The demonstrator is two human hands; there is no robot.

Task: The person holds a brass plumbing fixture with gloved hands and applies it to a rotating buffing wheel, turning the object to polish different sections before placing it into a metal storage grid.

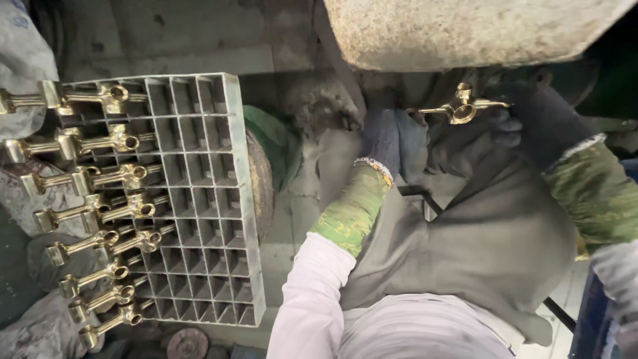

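Note:
Both my hands wear dark gloves and green camouflage sleeve covers. My right hand [482, 136] grips a shiny brass fitting [462, 108] with a ring and thin side arms, held up just under a large rough grey wheel [465, 30]. My left hand [389, 143] is closed beside it, touching the fitting's left end. A dark apron [478, 246] covers my lap below both hands.
A grey plastic grid crate [206, 199] lies at the left. Several long brass parts [106, 179] rest in a row across its left side. A green cloth [276, 143] lies beside the crate. Dirty concrete floor and dusty rags surround it.

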